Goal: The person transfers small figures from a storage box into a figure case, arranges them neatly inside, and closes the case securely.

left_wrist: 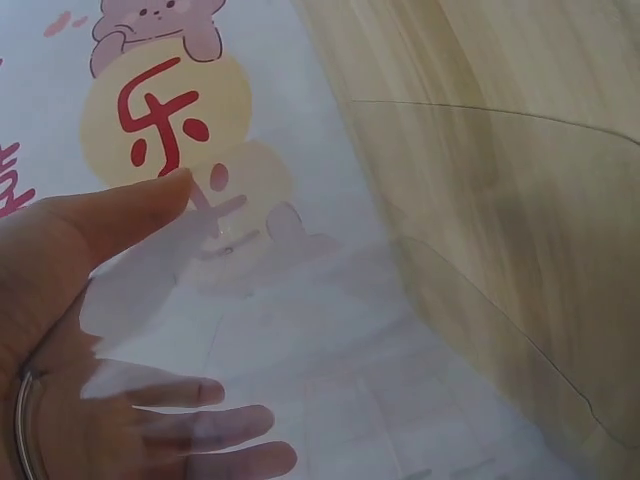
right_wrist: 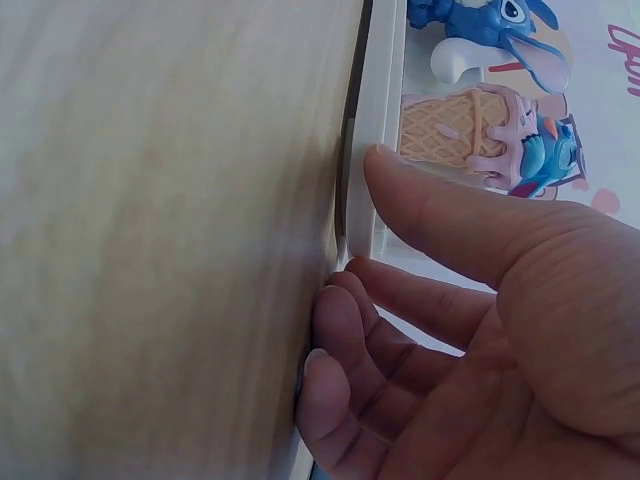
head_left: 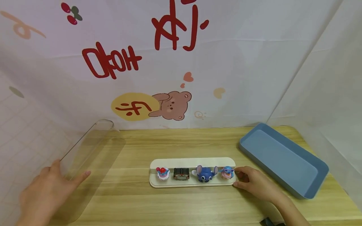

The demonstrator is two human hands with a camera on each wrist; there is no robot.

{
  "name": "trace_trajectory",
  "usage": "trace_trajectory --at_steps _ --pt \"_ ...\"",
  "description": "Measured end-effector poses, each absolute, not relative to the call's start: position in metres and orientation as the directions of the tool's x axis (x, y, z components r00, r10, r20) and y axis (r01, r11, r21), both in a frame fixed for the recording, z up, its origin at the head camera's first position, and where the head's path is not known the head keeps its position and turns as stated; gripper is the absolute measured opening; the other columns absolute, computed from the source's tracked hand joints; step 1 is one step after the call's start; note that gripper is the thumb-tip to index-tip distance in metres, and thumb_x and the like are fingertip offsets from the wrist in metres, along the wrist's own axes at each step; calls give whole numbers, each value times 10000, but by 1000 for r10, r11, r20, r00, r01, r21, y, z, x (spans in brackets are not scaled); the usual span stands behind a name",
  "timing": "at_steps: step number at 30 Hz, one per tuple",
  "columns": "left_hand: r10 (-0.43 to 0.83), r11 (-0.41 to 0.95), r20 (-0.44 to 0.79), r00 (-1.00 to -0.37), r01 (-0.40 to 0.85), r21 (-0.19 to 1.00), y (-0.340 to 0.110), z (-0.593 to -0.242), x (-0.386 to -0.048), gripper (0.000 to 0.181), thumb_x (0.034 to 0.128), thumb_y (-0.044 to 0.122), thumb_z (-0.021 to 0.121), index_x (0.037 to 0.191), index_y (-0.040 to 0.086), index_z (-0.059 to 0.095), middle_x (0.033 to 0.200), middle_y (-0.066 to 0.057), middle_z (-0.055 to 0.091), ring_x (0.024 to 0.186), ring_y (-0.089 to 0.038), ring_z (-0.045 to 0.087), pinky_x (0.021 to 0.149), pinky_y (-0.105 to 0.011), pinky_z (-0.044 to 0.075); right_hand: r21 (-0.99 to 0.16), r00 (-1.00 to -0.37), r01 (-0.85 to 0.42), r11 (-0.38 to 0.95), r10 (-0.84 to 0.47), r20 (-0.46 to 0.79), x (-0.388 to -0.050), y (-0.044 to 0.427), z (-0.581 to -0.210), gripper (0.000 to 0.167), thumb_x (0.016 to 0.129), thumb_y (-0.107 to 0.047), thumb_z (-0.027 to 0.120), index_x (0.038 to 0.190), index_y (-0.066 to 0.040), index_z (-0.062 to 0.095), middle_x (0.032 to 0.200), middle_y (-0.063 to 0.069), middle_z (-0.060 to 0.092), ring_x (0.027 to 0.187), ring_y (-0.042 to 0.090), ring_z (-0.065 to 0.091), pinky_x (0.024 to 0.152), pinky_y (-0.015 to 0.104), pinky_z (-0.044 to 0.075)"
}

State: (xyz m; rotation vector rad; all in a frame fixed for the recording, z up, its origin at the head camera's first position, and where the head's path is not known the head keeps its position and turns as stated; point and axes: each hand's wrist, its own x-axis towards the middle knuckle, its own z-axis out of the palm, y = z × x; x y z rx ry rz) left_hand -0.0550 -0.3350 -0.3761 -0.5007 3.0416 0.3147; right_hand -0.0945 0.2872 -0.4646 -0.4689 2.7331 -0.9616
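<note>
A white stepped display stand (head_left: 192,162) lies on the table with figurines in a row. They are a white cupcake-like piece with red balls (head_left: 163,174), a dark box-shaped piece (head_left: 181,174), a big-eared blue Stitch figure (head_left: 205,174) and an ice-cream-cone figure (right_wrist: 455,128) with a blue character on top. My right hand (head_left: 255,182) grips the stand's right end, thumb at the front corner and fingertips behind. On the left, my left hand (head_left: 46,190) is at a clear plastic box (head_left: 97,169), thumb spread and fingers extended. Several fingers show through the clear panel in the left wrist view.
A blue-grey tray (head_left: 322,171) stands slanted on the wooden table (head_left: 135,204) at the right. White printed cloth (head_left: 240,62) hangs behind and along the sides. A small black object (head_left: 266,222) sits by the right forearm at the front edge.
</note>
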Motion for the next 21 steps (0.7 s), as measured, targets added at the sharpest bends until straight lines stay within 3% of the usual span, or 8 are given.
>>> trace_trajectory --at_steps 4,9,21 --pt "-329 917 -102 -939 -343 205 -336 -375 -55 1234 856 852 574 1485 -176 308 1310 -481 432 1115 -689 473 698 -733 443 -633 -927 -236 738 -367 -82 -95 287 -465 481 907 -306 833 1240 12 694 966 -48 644 859 61 568 741 269 526" --pt "-328 914 -126 -936 -348 210 -337 -373 -54 1231 859 851 570 1477 -182 313 1288 -472 447 1084 -676 499 664 -698 459 -638 -929 -224 737 -360 -90 -94 286 -465 488 905 -308 835 1244 13 693 971 -46 647 861 62 572 746 271 528" --pt "-291 933 13 -957 -281 224 -331 -373 -53 1144 850 799 651 1489 -109 373 1283 -417 502 1020 -664 532 606 -669 438 -638 -933 -201 743 -344 -107 -94 288 -464 501 902 -308 838 1259 11 690 995 -39 657 860 59 570 748 269 529"
